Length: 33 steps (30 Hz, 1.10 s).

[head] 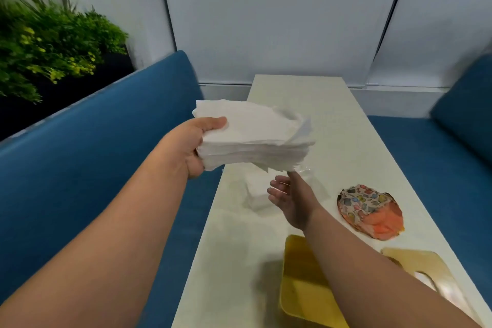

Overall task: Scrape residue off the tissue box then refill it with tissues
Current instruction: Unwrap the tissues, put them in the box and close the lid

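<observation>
My left hand (193, 145) grips a thick stack of white tissues (253, 136) by its left end and holds it in the air above the table's left edge. My right hand (288, 198) hovers open, palm up, just below the stack's right end, with nothing in it. Under that hand a clear plastic wrapper with more white tissues (257, 194) lies on the table. The yellow tissue box (300, 282) sits open near the front edge, partly hidden by my right forearm. Its pale lid with an oval slot (423, 271) lies to the right of it.
The long pale table (332, 114) runs away from me between two blue benches (93, 168). A patterned cloth over something orange (371, 212) lies at the right of the table. Green plants (48, 45) stand behind the left bench.
</observation>
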Available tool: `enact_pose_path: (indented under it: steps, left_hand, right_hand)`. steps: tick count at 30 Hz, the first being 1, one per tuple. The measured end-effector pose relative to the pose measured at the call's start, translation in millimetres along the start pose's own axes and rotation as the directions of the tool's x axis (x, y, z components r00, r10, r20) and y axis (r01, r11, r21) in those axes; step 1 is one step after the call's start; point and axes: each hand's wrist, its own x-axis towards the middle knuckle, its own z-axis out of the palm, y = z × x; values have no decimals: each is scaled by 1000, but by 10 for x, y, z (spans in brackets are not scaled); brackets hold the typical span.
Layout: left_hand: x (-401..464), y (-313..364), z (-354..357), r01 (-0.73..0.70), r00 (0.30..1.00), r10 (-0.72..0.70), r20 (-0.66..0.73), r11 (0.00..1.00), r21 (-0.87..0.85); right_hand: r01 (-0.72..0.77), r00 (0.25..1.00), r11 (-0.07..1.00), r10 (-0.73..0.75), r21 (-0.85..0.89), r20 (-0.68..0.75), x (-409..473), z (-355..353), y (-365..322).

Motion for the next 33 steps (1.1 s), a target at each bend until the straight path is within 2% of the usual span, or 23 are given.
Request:
enact_pose_path:
  steps: [3,6,9,11,13,15,17,20,22,26,31,33]
  left_hand:
    - [-195,-74,375,81,990,-77,114,996,-25]
    - [-343,-329,530,172,975,-166,147,985,-31]
    - [-466,-661,574,205,969,-204,139,979,7]
    - [-523,-877,629,183,975,-190,114,981,68]
    - [-557,-1053,698,159,982,-170,84,979,129]
    - [-605,-1203,819,149,984,-163,70,973,178]
    - [-643,-1339,902,157,984,-171,52,967,198]
    - [-677,-1498,948,192,979,-202,24,956,221]
    - [-690,-1588,963,184,982,-189,-12,937,297]
    - [-723,-1735,1007,129,992,-113,-61,860,494]
    - [-727,-1888,1046,141,990,-96,-105,731,667]
    - [-720,-1923,1059,129,992,-78,-104,678,724]
  right_hand:
    - [-151,971,943,85,296,225,-267,-41,-52]
    - [-164,921,868,-36,469,389,-567,-304,-209]
    - [-152,910,831,-94,535,404,-806,-861,-404]
    - [-127,927,908,-33,398,373,-958,-1228,-519]
    - [-65,951,984,11,165,309,-1101,-1422,-633]
    - [-23,980,998,34,-56,198,-1219,-1548,-712]
    - [-13,994,980,33,-197,101,-1312,-1662,-739]
    - [-24,997,944,47,-329,62,-1425,-1808,-706]
    - [-36,998,918,53,-395,32,-1452,-1886,-635]
    - [-33,999,845,15,-534,-38,-1442,-1941,-432]
    - [-42,994,766,-34,-641,-106,-1455,-1897,-302]
    - [-33,992,691,-66,-722,-109,-1449,-1878,-284]
